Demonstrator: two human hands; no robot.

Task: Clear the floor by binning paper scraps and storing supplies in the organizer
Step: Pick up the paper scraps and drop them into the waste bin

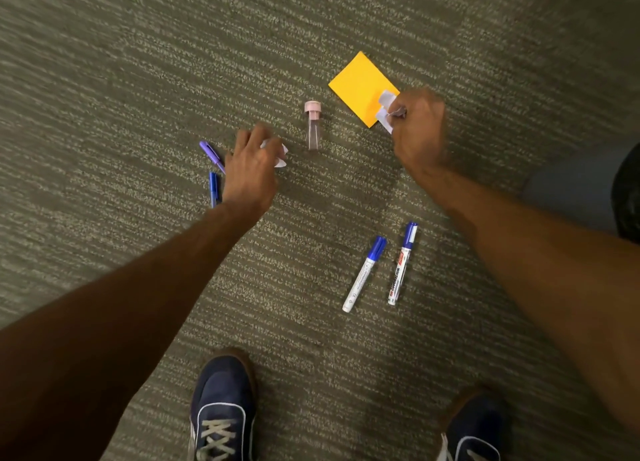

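Note:
My left hand [250,169] is closed around a white paper scrap [281,155] just above the carpet. My right hand [419,128] grips white paper scraps [386,108] over the near corner of a yellow sticky-note pad [360,86]. Between the hands lies a clear vial with a pink cap [313,124]. A purple pen [212,155] and a blue pen [213,187] lie partly hidden beside my left hand. Two blue-capped whiteboard markers [363,274] [402,263] lie side by side below my right forearm.
Grey-green carpet [138,79] fills the view. My two dark blue shoes [221,408] [474,429] stand at the bottom edge. A grey and black object [588,190] shows at the right edge. No bin or organizer is in view.

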